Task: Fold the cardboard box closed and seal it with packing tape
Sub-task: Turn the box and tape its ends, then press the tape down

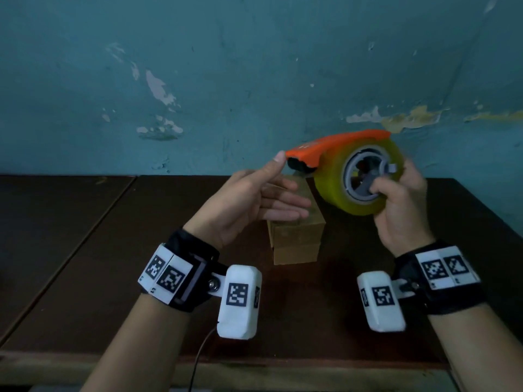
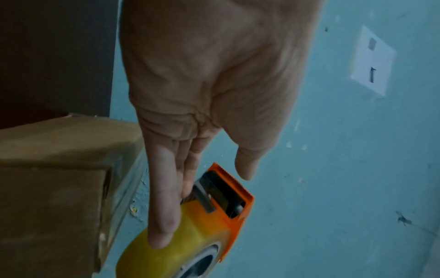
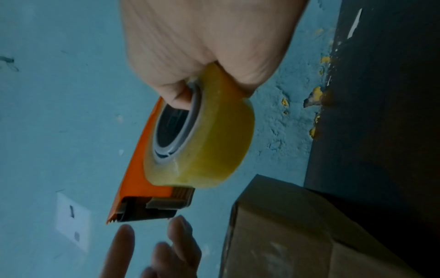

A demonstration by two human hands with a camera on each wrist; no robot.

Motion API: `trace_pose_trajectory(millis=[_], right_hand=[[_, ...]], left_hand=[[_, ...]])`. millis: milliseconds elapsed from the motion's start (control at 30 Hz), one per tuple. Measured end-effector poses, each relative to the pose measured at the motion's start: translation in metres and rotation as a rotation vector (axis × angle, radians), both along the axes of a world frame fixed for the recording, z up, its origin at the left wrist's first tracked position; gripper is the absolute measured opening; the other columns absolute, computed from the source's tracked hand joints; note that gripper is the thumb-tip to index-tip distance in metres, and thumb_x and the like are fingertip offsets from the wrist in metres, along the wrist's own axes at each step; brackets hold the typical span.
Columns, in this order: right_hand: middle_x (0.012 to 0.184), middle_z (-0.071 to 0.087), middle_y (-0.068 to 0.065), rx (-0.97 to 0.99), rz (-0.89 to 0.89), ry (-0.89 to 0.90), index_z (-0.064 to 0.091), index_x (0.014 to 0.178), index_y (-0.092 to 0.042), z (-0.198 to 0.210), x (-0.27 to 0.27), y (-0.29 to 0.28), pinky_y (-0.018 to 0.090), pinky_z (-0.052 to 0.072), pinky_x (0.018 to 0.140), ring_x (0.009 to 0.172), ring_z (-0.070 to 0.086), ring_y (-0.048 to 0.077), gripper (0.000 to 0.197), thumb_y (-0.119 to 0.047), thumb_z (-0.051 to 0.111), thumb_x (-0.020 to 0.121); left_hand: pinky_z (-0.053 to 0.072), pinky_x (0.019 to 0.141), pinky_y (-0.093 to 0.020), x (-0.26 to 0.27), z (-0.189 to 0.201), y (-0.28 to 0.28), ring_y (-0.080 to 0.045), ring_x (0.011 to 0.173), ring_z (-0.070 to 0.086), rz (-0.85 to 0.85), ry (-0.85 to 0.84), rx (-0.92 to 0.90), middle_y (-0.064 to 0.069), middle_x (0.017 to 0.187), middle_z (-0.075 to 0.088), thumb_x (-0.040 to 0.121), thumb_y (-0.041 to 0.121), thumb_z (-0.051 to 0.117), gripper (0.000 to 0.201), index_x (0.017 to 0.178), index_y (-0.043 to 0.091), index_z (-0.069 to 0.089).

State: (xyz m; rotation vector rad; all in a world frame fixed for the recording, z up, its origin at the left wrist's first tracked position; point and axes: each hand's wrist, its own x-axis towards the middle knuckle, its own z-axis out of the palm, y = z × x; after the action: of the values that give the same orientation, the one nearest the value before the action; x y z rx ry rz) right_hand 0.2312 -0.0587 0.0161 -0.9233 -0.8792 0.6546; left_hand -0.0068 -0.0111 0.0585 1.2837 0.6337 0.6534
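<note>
A small brown cardboard box (image 1: pixel 297 241) stands on the dark table, flaps down, with clear tape shining on its top (image 2: pixel 71 143). Above its far right corner my right hand (image 1: pixel 402 193) grips an orange tape dispenser (image 1: pixel 336 145) by its yellowish tape roll (image 1: pixel 334 190), fingers curled into the grey core. In the right wrist view the roll (image 3: pixel 214 135) and the serrated cutter end (image 3: pixel 142 212) hang beside the box (image 3: pixel 285 225). My left hand (image 1: pixel 271 190) is held flat over the box, fingers straight, thumb tip at the dispenser's cutter end. The left wrist view shows the fingers (image 2: pixel 164 206) against the roll (image 2: pixel 147 261).
The dark brown table (image 1: pixel 113 250) has a seam running down its left part and a pale front edge (image 1: pixel 283 372). A teal wall (image 1: pixel 254 66) with peeling paint rises right behind it. A white wall socket (image 2: pixel 371 62) is on that wall. A thin cable (image 1: pixel 198 360) hangs near the front edge.
</note>
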Motion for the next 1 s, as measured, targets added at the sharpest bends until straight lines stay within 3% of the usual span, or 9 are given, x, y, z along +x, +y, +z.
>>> trace_pose_trajectory(millis=[200, 333, 433, 567, 733, 867, 1000], right_hand=[[0.101, 0.064, 0.006, 0.115, 0.020, -0.028, 0.057, 0.117, -0.006, 0.006, -0.017, -0.004, 0.034, 0.057, 0.088, 0.103, 0.067, 0.021, 0.053, 0.020, 0.045, 0.073], [0.106, 0.060, 0.010, 0.180, 0.023, -0.038, 0.051, 0.129, 0.003, 0.009, -0.019, -0.005, 0.037, 0.056, 0.093, 0.106, 0.064, 0.023, 0.059, 0.020, 0.045, 0.073], [0.106, 0.057, 0.013, 0.202, 0.072, -0.062, 0.051, 0.127, 0.000, 0.012, -0.019, -0.007, 0.037, 0.056, 0.093, 0.106, 0.062, 0.026, 0.060, 0.018, 0.047, 0.070], [0.097, 0.061, 0.009, 0.133, 0.124, -0.104, 0.059, 0.106, -0.007, 0.014, -0.017, -0.008, 0.033, 0.057, 0.083, 0.098, 0.065, 0.022, 0.045, 0.015, 0.051, 0.067], [0.093, 0.064, 0.002, 0.091, 0.099, -0.228, 0.059, 0.119, -0.011, 0.015, -0.010, -0.010, 0.030, 0.057, 0.078, 0.090, 0.066, 0.019, 0.068, 0.016, 0.057, 0.057], [0.104, 0.067, 0.001, 0.084, 0.095, -0.361, 0.060, 0.121, -0.021, 0.017, -0.001, -0.013, 0.030, 0.057, 0.083, 0.096, 0.068, 0.018, 0.074, 0.015, 0.061, 0.056], [0.105, 0.069, -0.004, 0.072, 0.083, -0.470, 0.059, 0.124, -0.019, 0.020, 0.007, -0.016, 0.026, 0.056, 0.084, 0.096, 0.069, 0.014, 0.074, 0.013, 0.064, 0.058]], left_hand=[[0.062, 0.069, -0.020, -0.001, -0.004, 0.002, -0.020, 0.078, 0.078, 0.015, -0.215, -0.126, -0.021, 0.092, 0.077, 0.084, 0.041, 0.055, 0.050, 0.098, -0.006, 0.066], [0.060, 0.062, -0.015, -0.001, -0.008, 0.002, -0.013, 0.071, 0.077, 0.022, -0.308, -0.197, -0.012, 0.082, 0.077, 0.082, 0.027, 0.059, 0.032, 0.094, -0.001, 0.069], [0.055, 0.053, -0.011, -0.002, -0.011, 0.003, -0.007, 0.064, 0.074, 0.030, -0.321, -0.223, -0.005, 0.075, 0.074, 0.080, 0.016, 0.061, 0.018, 0.078, 0.007, 0.076], [0.052, 0.048, -0.010, -0.009, -0.010, 0.008, -0.004, 0.055, 0.069, 0.029, -0.262, -0.170, -0.001, 0.068, 0.070, 0.079, 0.012, 0.062, 0.017, 0.067, 0.013, 0.075], [0.049, 0.045, -0.009, -0.023, -0.013, 0.017, -0.002, 0.049, 0.064, 0.026, -0.081, -0.110, -0.001, 0.065, 0.071, 0.077, 0.008, 0.063, 0.004, 0.080, 0.007, 0.065], [0.048, 0.046, -0.009, -0.026, -0.018, 0.018, -0.002, 0.049, 0.062, 0.005, -0.014, -0.088, -0.001, 0.066, 0.071, 0.077, 0.009, 0.064, 0.010, 0.085, 0.005, 0.062], [0.047, 0.046, -0.010, -0.026, -0.020, 0.019, -0.002, 0.049, 0.062, -0.011, 0.028, -0.065, -0.002, 0.065, 0.070, 0.078, 0.009, 0.065, 0.010, 0.086, 0.004, 0.063]])
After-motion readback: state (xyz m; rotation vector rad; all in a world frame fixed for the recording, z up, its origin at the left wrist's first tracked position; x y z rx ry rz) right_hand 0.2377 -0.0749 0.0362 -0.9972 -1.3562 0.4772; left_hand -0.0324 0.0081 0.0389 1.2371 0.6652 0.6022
